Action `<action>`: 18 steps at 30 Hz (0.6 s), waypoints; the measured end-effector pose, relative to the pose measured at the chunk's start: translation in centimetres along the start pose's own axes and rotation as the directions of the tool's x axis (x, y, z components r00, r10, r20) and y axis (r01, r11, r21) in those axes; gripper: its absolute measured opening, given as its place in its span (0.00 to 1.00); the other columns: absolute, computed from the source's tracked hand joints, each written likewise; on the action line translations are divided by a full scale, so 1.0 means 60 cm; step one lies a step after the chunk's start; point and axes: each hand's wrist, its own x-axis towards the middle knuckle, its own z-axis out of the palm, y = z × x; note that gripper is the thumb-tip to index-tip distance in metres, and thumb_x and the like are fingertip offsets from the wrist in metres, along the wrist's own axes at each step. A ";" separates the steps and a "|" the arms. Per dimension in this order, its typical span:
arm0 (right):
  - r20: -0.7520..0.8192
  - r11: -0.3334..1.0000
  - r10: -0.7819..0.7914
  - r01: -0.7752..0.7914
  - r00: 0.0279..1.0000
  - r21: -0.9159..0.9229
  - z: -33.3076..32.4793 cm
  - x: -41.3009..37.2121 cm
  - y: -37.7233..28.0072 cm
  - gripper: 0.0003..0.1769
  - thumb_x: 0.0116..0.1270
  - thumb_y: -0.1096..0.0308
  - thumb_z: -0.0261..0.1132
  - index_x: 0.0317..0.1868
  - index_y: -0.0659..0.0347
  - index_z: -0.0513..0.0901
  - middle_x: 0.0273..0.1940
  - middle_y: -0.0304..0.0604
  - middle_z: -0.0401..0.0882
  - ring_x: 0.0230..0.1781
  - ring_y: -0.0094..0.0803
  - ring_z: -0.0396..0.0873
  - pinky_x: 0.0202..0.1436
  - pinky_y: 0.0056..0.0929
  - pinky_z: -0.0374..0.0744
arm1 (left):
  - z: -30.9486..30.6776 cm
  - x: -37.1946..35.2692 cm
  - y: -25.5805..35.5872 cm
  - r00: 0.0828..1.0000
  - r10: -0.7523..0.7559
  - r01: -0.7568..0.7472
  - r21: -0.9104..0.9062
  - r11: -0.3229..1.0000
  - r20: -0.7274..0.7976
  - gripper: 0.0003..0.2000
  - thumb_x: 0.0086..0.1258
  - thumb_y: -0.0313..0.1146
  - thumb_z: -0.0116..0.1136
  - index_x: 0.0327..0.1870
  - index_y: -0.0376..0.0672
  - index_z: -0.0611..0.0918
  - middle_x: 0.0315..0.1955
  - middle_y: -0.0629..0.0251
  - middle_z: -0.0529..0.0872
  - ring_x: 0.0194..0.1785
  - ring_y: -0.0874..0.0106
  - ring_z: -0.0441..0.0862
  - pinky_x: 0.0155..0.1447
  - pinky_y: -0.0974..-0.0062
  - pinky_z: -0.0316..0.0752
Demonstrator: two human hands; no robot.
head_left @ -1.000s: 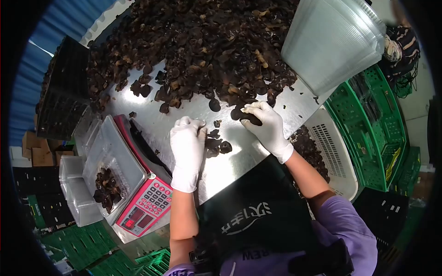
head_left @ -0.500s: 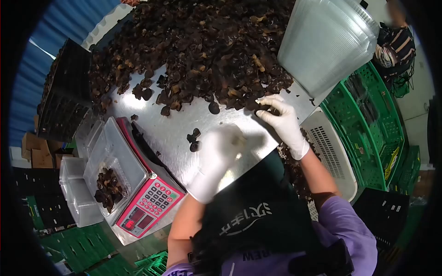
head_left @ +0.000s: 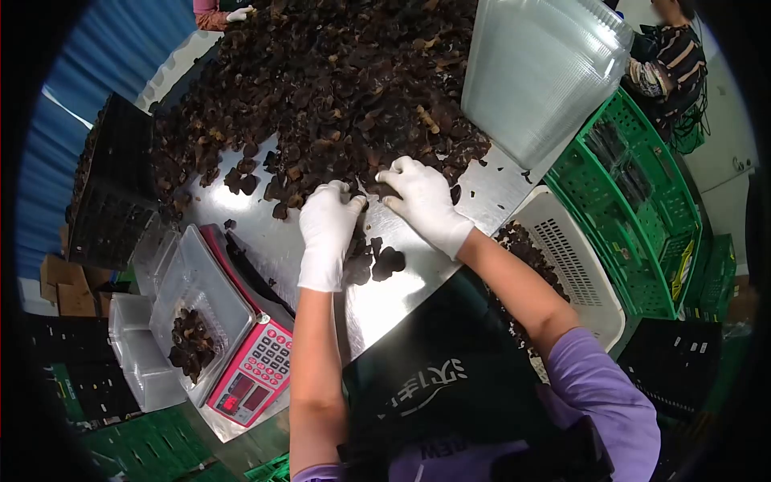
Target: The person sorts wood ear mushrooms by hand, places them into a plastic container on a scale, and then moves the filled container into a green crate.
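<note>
A big heap of dark brown wood ear mushrooms (head_left: 345, 96) covers the far part of the metal table (head_left: 482, 193). My left hand (head_left: 328, 233), in a white glove, is at the heap's near edge, thumb and fingers closed around mushroom pieces. Beside it my right hand (head_left: 427, 202), also gloved, curls its fingers over dark pieces, its thumb underneath. Several loose mushroom pieces (head_left: 388, 263) lie between my wrists. On the left, a clear plastic tray (head_left: 210, 309) holding mushrooms (head_left: 191, 345) rests on the red digital scale (head_left: 261, 361).
A tall stack of clear trays (head_left: 542, 80) stands at the right. Beyond the table's edge are a white basket (head_left: 598, 297) with mushroom bits and green crates (head_left: 634, 217). Black crates (head_left: 112, 185) stand left. A co-worker's gloved hand (head_left: 239, 14) shows at the heap's far side.
My left hand has moved forward to the heap's edge, and my right hand has shifted left beside it. More loose pieces lie near my wrists. A co-worker's hand has appeared at the far side.
</note>
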 end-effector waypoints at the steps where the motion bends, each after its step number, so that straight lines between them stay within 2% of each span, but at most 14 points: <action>1: -0.002 0.998 -0.026 0.026 1.000 -0.051 0.011 0.005 0.008 0.13 0.56 0.68 0.70 0.44 0.52 0.86 0.42 0.42 0.78 0.42 0.39 0.80 0.44 0.38 0.79 | 0.027 0.012 -0.018 0.998 0.037 -0.039 0.026 0.999 0.045 0.18 0.57 0.43 0.70 0.42 0.39 0.85 0.35 0.54 0.87 0.42 0.56 0.85 0.48 0.64 0.78; 2: -0.006 0.998 -0.029 0.029 1.000 -0.052 0.007 0.007 0.007 0.13 0.56 0.68 0.70 0.44 0.52 0.86 0.42 0.42 0.78 0.42 0.39 0.80 0.44 0.38 0.79 | 0.031 0.018 -0.016 0.997 0.054 -0.060 0.101 0.993 0.064 0.16 0.58 0.40 0.69 0.41 0.39 0.84 0.36 0.53 0.87 0.43 0.55 0.85 0.47 0.62 0.78; 4: -0.091 0.977 0.143 -0.126 0.985 0.174 -0.009 0.009 0.007 0.08 0.57 0.69 0.69 0.39 0.52 0.86 0.40 0.39 0.79 0.39 0.37 0.81 0.43 0.37 0.79 | 0.029 0.012 -0.025 0.998 0.056 -0.053 0.090 0.995 -0.023 0.13 0.58 0.36 0.66 0.40 0.40 0.84 0.35 0.52 0.86 0.43 0.54 0.84 0.47 0.61 0.78; 6: -0.109 0.960 0.183 -0.154 0.977 0.232 -0.024 -0.002 -0.001 0.05 0.59 0.68 0.68 0.36 0.54 0.86 0.38 0.37 0.80 0.37 0.37 0.81 0.42 0.36 0.78 | -0.011 -0.011 -0.016 0.998 -0.062 0.063 0.032 0.998 -0.008 0.11 0.57 0.32 0.63 0.40 0.41 0.84 0.35 0.53 0.86 0.44 0.54 0.84 0.48 0.61 0.78; 7: -0.008 0.917 0.195 -0.179 0.981 0.356 -0.033 -0.015 -0.010 0.05 0.59 0.68 0.67 0.37 0.53 0.86 0.39 0.38 0.80 0.37 0.37 0.81 0.42 0.36 0.78 | -0.008 -0.028 -0.035 0.996 -0.010 0.009 -0.014 1.000 -0.089 0.10 0.57 0.32 0.63 0.40 0.42 0.84 0.36 0.53 0.86 0.44 0.54 0.84 0.49 0.61 0.78; 8: 0.092 0.856 0.195 -0.215 0.976 0.470 -0.037 -0.030 -0.018 0.06 0.60 0.68 0.67 0.38 0.53 0.86 0.40 0.39 0.79 0.38 0.38 0.81 0.41 0.36 0.79 | -0.016 -0.040 -0.044 0.997 0.004 0.004 0.096 0.995 -0.083 0.12 0.57 0.30 0.63 0.42 0.42 0.85 0.40 0.55 0.86 0.46 0.55 0.84 0.51 0.62 0.78; 9: 0.057 0.890 0.040 -0.062 0.998 0.451 -0.029 -0.048 -0.021 0.09 0.58 0.71 0.68 0.41 0.54 0.85 0.42 0.39 0.80 0.39 0.38 0.81 0.42 0.35 0.79 | -0.023 -0.058 -0.051 0.998 0.023 -0.015 0.153 0.988 -0.050 0.12 0.57 0.28 0.63 0.44 0.42 0.85 0.43 0.56 0.86 0.48 0.56 0.83 0.53 0.63 0.77; 11: 0.039 0.907 0.030 -0.044 0.999 0.418 -0.036 -0.074 -0.042 0.11 0.58 0.72 0.68 0.42 0.54 0.85 0.43 0.40 0.80 0.39 0.38 0.81 0.43 0.35 0.80 | -0.033 -0.070 -0.049 0.999 0.038 -0.034 0.214 0.976 -0.017 0.13 0.57 0.27 0.63 0.45 0.42 0.85 0.45 0.57 0.85 0.49 0.56 0.83 0.54 0.63 0.77; 13: -0.031 0.942 0.001 0.010 1.000 0.336 -0.043 -0.085 -0.039 0.14 0.56 0.74 0.69 0.44 0.57 0.85 0.44 0.40 0.81 0.40 0.38 0.82 0.44 0.33 0.81 | -0.035 -0.079 -0.028 0.965 0.165 -0.142 0.122 0.982 -0.203 0.15 0.56 0.25 0.64 0.46 0.42 0.85 0.47 0.57 0.85 0.52 0.56 0.81 0.58 0.64 0.76; 14: -0.072 0.937 0.042 -0.014 0.997 0.349 -0.040 -0.091 -0.026 0.14 0.56 0.74 0.69 0.44 0.60 0.84 0.48 0.43 0.82 0.40 0.37 0.83 0.44 0.30 0.81 | -0.033 -0.079 -0.016 0.958 0.185 -0.176 0.063 0.982 -0.217 0.14 0.56 0.28 0.67 0.45 0.41 0.86 0.46 0.57 0.84 0.52 0.57 0.80 0.58 0.63 0.74; 16: -0.103 0.906 0.160 -0.104 0.982 0.411 -0.049 -0.098 -0.008 0.15 0.53 0.74 0.70 0.43 0.57 0.85 0.42 0.42 0.81 0.37 0.42 0.83 0.41 0.33 0.81 | -0.029 -0.075 0.006 0.965 0.248 -0.247 0.029 0.969 -0.086 0.14 0.52 0.32 0.71 0.41 0.41 0.87 0.45 0.57 0.84 0.53 0.57 0.79 0.59 0.62 0.72; 18: -0.085 0.921 0.183 -0.140 0.979 0.363 -0.057 -0.100 0.004 0.15 0.54 0.73 0.70 0.44 0.56 0.85 0.42 0.42 0.80 0.38 0.42 0.83 0.41 0.34 0.81 | 0.001 -0.070 -0.003 0.971 0.240 -0.236 0.165 0.958 -0.004 0.14 0.47 0.37 0.75 0.33 0.40 0.86 0.46 0.56 0.83 0.59 0.55 0.74 0.61 0.58 0.69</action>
